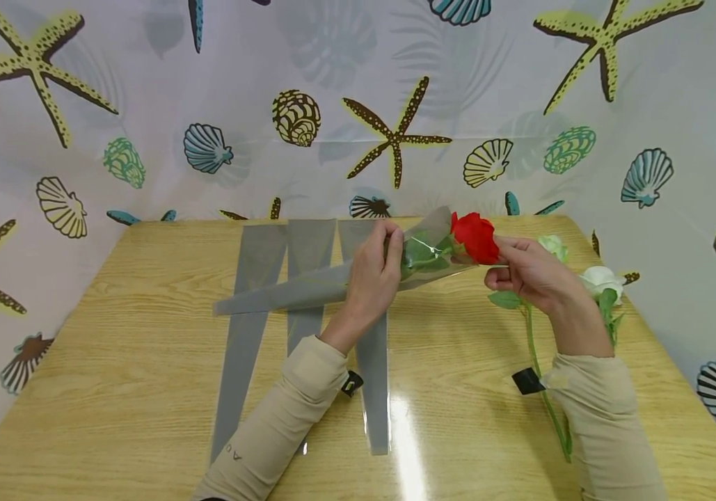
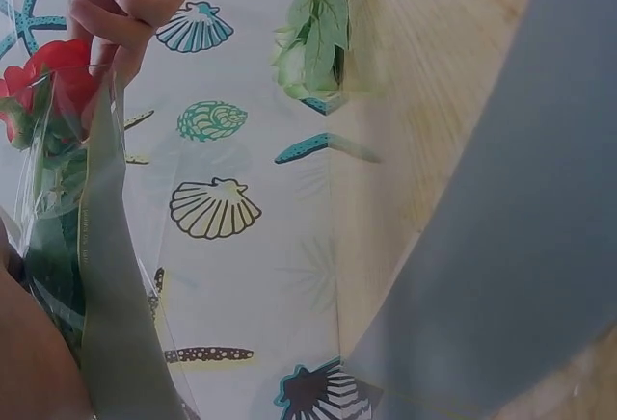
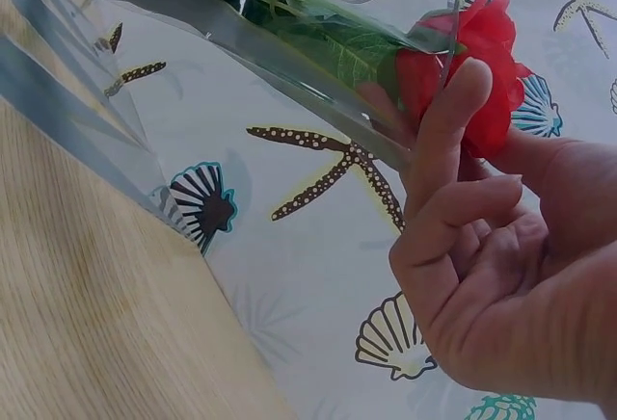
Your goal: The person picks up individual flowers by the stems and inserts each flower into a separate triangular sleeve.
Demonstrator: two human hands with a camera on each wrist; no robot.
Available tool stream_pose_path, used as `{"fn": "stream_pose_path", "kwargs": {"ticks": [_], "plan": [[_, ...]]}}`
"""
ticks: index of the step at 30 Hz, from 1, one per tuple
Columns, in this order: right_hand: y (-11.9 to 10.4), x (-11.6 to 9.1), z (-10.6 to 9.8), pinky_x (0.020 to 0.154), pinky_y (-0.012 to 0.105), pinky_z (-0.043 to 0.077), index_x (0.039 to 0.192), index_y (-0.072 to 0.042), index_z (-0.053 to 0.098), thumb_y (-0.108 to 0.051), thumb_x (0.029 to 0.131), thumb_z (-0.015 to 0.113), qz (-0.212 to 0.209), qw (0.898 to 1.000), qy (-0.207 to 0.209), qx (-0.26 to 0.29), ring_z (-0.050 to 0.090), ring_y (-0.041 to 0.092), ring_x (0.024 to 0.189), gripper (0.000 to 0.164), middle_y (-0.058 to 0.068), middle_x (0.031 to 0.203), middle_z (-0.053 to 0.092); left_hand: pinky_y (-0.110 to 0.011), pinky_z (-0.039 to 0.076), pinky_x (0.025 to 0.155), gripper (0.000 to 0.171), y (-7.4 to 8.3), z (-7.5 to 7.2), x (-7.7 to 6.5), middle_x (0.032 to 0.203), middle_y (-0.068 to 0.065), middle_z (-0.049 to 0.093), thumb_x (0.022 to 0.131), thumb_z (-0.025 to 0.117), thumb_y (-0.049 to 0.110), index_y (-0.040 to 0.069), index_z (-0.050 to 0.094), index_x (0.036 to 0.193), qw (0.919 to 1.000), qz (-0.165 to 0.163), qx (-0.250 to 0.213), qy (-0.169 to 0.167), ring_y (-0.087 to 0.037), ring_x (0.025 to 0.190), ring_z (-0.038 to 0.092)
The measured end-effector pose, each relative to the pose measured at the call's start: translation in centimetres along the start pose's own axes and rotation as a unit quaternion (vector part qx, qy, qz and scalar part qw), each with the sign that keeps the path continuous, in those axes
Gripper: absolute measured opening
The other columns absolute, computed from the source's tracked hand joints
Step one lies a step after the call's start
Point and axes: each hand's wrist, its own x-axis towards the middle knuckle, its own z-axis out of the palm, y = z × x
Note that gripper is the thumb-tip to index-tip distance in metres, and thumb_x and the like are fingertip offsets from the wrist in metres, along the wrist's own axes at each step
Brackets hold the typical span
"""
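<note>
A red artificial rose [image 1: 474, 238] with green leaves lies inside a grey and clear plastic flower sleeve [image 1: 295, 289], its bloom at the wide end. My left hand [image 1: 375, 268] grips the sleeve around its middle, over the leaves. At the wide end, my right hand [image 1: 529, 270] pinches the bloom between thumb and index finger, while its other fingers curl loosely. In the right wrist view the red bloom [image 3: 472, 73] sits partly past the sleeve's clear rim. The left wrist view shows the sleeve [image 2: 125, 275] held off the table.
Several flat grey sleeves [image 1: 373, 390] lie side by side on the wooden table [image 1: 458, 417]. White roses [image 1: 602, 282] with long green stems lie at the right, partly under the right forearm. A shell-patterned cloth [image 1: 332, 167] hangs behind the table.
</note>
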Motion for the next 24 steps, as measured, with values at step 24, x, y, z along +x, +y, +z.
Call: {"fn": "stream_pose_path", "kwargs": {"ticks": [24], "plan": [[-0.07, -0.06, 0.3, 0.065, 0.022, 0.046, 0.128, -0.028, 0.07, -0.034, 0.112, 0.051, -0.018, 0.997, 0.018, -0.067, 0.07, 0.012, 0.074, 0.026, -0.003, 0.106, 0.074, -0.029, 0.038, 0.063, 0.026, -0.18, -0.34, 0.08, 0.08, -0.005, 0.056, 0.115, 0.043, 0.027, 0.008, 0.061, 0.111, 0.9991, -0.024, 0.031, -0.018, -0.017, 0.063, 0.045]]}}
